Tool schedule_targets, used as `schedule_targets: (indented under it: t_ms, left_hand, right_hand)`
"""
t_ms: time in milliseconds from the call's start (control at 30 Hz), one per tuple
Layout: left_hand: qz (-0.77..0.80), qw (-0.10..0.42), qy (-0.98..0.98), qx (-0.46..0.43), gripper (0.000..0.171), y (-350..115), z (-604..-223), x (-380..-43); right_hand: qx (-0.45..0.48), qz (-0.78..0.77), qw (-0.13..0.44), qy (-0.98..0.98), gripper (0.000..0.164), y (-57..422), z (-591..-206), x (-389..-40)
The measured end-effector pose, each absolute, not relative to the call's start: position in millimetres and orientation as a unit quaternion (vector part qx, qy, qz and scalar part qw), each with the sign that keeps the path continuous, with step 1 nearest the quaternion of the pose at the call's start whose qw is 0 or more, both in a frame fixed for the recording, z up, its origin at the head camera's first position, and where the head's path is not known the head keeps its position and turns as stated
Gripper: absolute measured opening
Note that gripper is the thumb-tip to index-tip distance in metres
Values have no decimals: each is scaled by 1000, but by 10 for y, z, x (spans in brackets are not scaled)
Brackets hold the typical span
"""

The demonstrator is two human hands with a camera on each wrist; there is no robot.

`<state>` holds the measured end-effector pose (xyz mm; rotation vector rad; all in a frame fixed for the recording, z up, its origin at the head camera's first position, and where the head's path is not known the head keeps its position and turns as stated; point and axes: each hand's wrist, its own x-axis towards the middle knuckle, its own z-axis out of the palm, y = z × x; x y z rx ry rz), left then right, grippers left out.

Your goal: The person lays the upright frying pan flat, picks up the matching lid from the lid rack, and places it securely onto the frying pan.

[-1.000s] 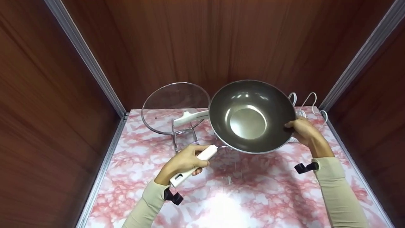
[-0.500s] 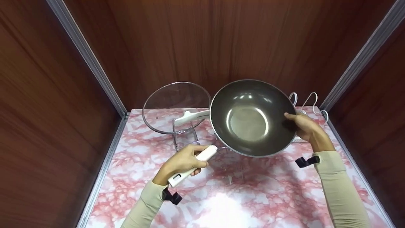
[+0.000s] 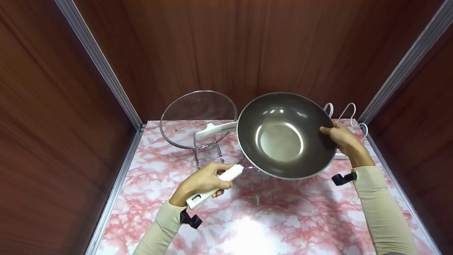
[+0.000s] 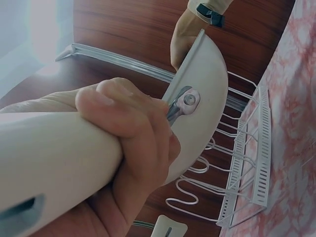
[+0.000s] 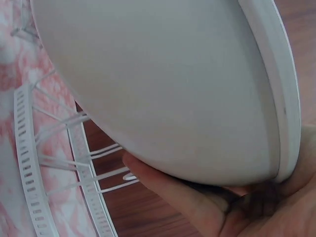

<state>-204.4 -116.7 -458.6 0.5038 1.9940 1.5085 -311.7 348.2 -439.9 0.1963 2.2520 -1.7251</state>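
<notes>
A wok [image 3: 283, 138] with a dark inside and a pale outside is held tilted above the table, its inside facing the head camera. My left hand [image 3: 205, 180] grips its white handle [image 3: 230, 173]. On the opposite side, my right hand [image 3: 343, 140] holds the rim, thumb inside and fingers against the outside. The right wrist view shows the wok's pale outer wall [image 5: 163, 89] above the fingers. Another white handle [image 3: 217, 130] sticks out behind the wok's left edge; what it belongs to is hidden.
Behind the wok stands a white wire rack [image 4: 261, 148], mostly hidden in the head view. A glass lid [image 3: 198, 117] stands upright in a clear holder [image 3: 208, 152] at the back left. Wood-grain panels [image 3: 212, 46] enclose the marbled table [image 3: 159, 187].
The wok has shifted slightly right and down in the head view, with the right hand still on its rim. My left hand has moved only a little and keeps hold of the handle.
</notes>
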Motion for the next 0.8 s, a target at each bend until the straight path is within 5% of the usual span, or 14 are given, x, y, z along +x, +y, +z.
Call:
schedule_targets:
  t_ms: [800]
  left_hand:
    - [503, 318, 778, 200, 53, -1201, -4549, -2125]
  right_hand:
    - [75, -629, 91, 769, 18, 3551, -4533, -2883]
